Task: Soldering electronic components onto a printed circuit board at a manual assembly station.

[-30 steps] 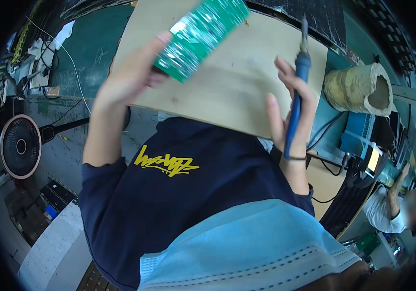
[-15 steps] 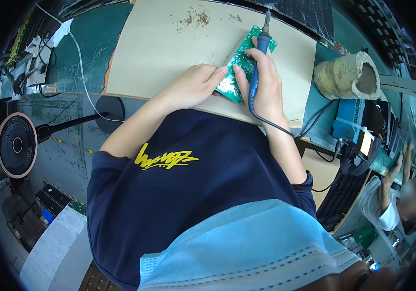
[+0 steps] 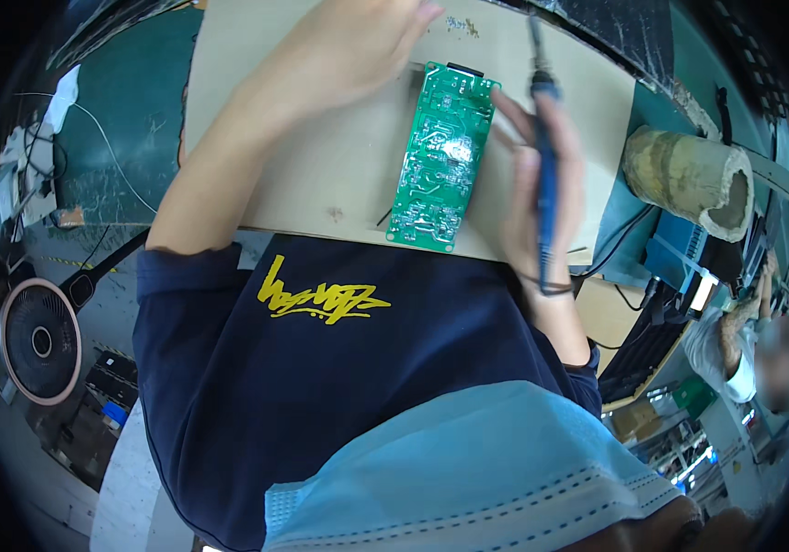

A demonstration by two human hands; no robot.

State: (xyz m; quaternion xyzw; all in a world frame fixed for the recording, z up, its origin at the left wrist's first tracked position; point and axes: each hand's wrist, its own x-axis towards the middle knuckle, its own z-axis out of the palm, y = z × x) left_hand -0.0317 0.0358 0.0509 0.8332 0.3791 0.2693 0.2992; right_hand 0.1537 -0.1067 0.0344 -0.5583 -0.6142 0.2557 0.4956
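Circuit board (image 3: 440,156), green and long, lies flat with its soldered side up on a tan board (image 3: 321,175) that covers the bench just in front of the person. Its far end points away from the body and its near end stops close to the tan board's front edge.

The right hand (image 3: 537,184) rests just beside the circuit board's right edge, fingers wrapped around a blue-handled soldering iron (image 3: 544,156). The iron stands nearly upright, its metal tip pointing away from the person, above and clear of the circuit board.

The left hand (image 3: 339,55) is raised over the far left part of the tan board, blurred, fingers loosely spread and holding nothing; its fingertips reach near the circuit board's far end without touching it.

To the right stands a tan, worn hollow cylinder (image 3: 689,179) on a teal mat. A small round fan (image 3: 40,340) sits low on the left. Another person (image 3: 753,340) works at the far right.
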